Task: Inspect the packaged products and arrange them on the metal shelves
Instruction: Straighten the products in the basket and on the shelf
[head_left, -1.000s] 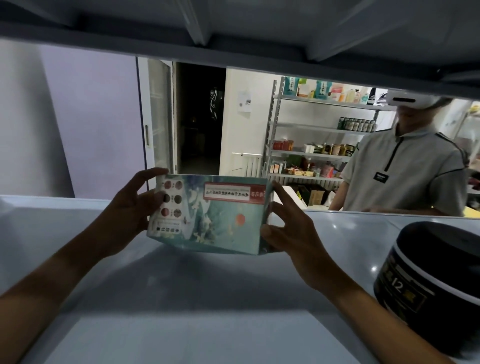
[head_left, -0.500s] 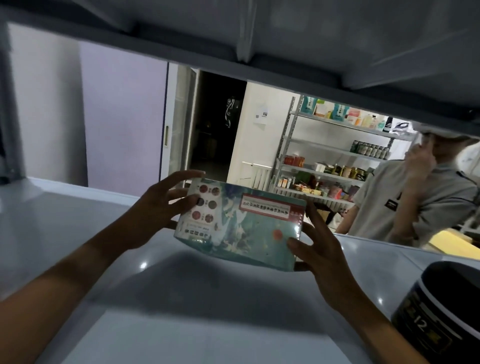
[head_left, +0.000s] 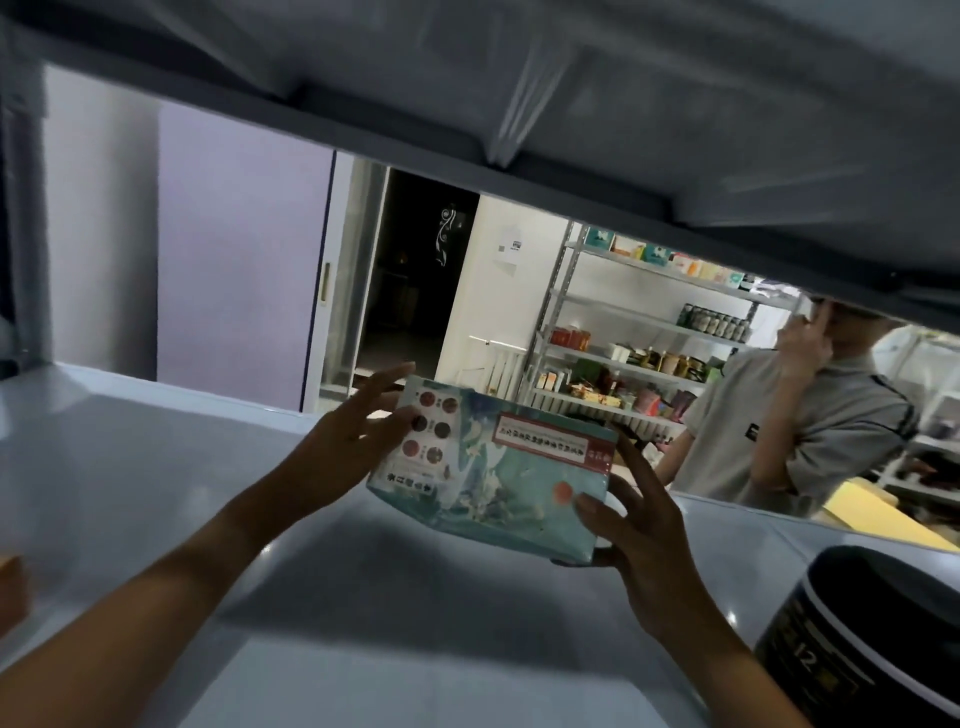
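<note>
The left hand (head_left: 345, 447) holds the left end of a teal, rectangular printed cardboard box (head_left: 493, 470), its fingers spread and fairly straight, lying over the end panel with its red dots; the right hand (head_left: 641, 525) holds the right end, thumb on the front face and fingers cupped under the lower corner. The box sits between the two hands, directly ahead of them, its long axis running left to right and tilted down toward the right; whether its bottom edge touches the shelf I cannot tell. It is over the middle of the grey metal shelf (head_left: 156, 467), beneath the underside of the shelf above. Neither hand is clearly nearer: each holds one end. To the lower right, well apart from the box, a black cylindrical tin with gold lettering (head_left: 862, 644) stands on the same shelf. Count: one box, one tin, two hands. Beyond the shelf a person in a grey polo shirt (head_left: 795, 421) stands beside a stocked metal rack (head_left: 639, 332). The coming move, as I judge it, is levelling the box and setting it down flat.
</note>
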